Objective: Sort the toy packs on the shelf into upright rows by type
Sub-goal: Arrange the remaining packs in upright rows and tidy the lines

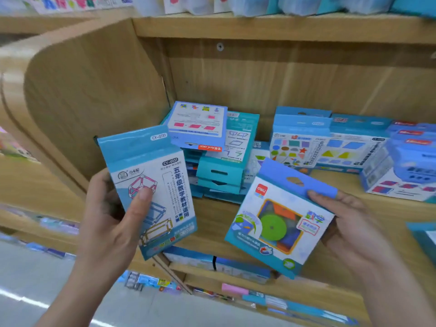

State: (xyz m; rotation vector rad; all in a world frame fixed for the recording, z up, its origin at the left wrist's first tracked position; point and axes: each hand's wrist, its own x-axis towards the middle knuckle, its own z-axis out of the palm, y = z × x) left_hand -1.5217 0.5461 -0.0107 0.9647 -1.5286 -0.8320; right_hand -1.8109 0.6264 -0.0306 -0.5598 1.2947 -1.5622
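At the far left the curved wooden side panel (82, 95) of the shelf unit rises beside the person's left hand (111, 213), which holds a tall light-blue pack marked CY-0131 (151, 190). The thumb presses on the pack's front over the drawings of rod frames, and the fingers wrap behind it. The pack is held upright in the air in front of the shelf's left end, clear of the shelf board (217, 223). Behind it, against the back left corner of the shelf, a heap of blue packs (219, 175) lies flat and crooked. A white-faced pack with pink shapes (198, 123) rests tilted on top. Right of the heap, the right hand (349, 223) grips a square pack showing a green disc (278, 223). Its thumb lies on the blue header near the hang hole and its fingers are behind. This pack is tilted and held above the middle of the shelf board. Farther back and to the right, packs stand upright in a row. These are a pack printed with small coloured shapes (297, 142), a pack with blue and yellow triangles (349, 147) just beside it, and then blue boxes (405, 166) at the right edge, too blurred to read.
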